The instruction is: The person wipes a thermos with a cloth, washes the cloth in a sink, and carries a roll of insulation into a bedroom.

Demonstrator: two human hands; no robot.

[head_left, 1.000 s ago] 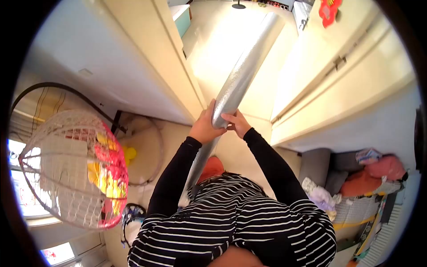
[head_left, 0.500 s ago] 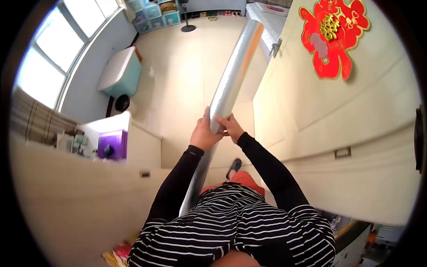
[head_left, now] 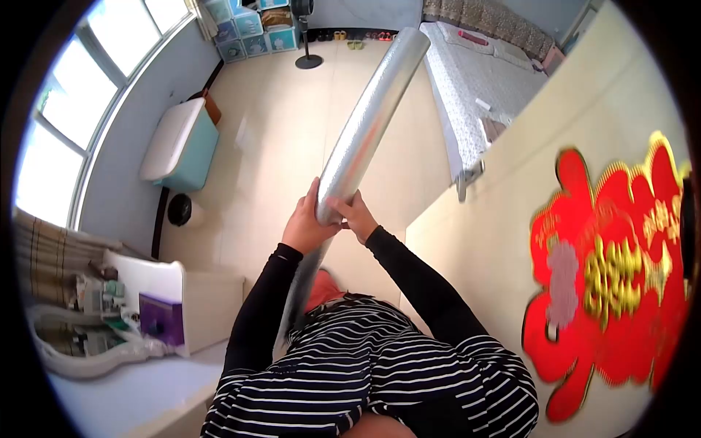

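A long silvery roll (head_left: 365,120) slants from beside my body at the lower left up toward the far side of the room. My left hand (head_left: 305,225) is wrapped round its left side, the thumb pointing along it. From the right, my right hand (head_left: 355,217) grips the roll with its fingers on the top surface. Both hands sit close together near the middle of its length. The lower part of the roll passes under my left forearm and rests near my striped shirt.
An open door (head_left: 482,241) with a red decoration (head_left: 628,270) stands at right, a bed (head_left: 482,87) beyond it. At left are a teal-sided bin (head_left: 193,157), a black-rimmed wastebasket (head_left: 181,210) and a white dresser (head_left: 212,299). A fan (head_left: 308,61) stands far ahead.
I have moved from the doorway into the room with the roll still in both hands. The bed and dresser show more fully, and the door's red decoration is now nearer on the right.
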